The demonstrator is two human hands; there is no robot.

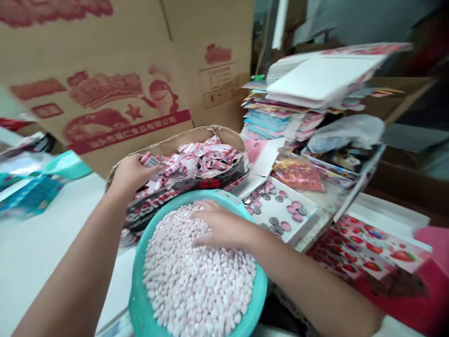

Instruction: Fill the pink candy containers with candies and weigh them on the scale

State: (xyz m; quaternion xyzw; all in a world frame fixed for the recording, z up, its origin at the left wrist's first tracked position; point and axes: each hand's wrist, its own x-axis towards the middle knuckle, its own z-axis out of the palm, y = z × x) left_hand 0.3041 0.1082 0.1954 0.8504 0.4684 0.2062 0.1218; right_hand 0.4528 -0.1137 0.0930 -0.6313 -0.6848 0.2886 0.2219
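Pinched, by the look of it, between thumb and curled fingers of the left hand point(131, 175): one small red-and-white sachet point(151, 161), at the near-left edge of the heap of sachets point(199, 161) filling the woven basket point(168, 140). Spread flat and open, gripping nothing: the right hand point(219, 227), palm down on the far side of a mound of pink-white pellets point(196, 281) in a teal bowl point(140, 299).

Sachet probably featherlight, crinkly and a little slick, best taken by a sealed edge or corner, much as here. Pellets judged hard, tiny and loose, apt to roll and spill if pushed; better scooped with cupped fingers than pinched. Bowl heaped close to its rim, so likely hefty and in need of a steady hold at the rim.

Bowl directly in front of the basket, far rim against it; both hands near each other, left higher and further away. Just right of the basket, a white tray point(308, 220) of round badges. Beyond that, a stack of printed cards point(287, 117). Behind everything, a large printed carton point(105, 84). At far right, a strawberry-patterned box point(372, 245).
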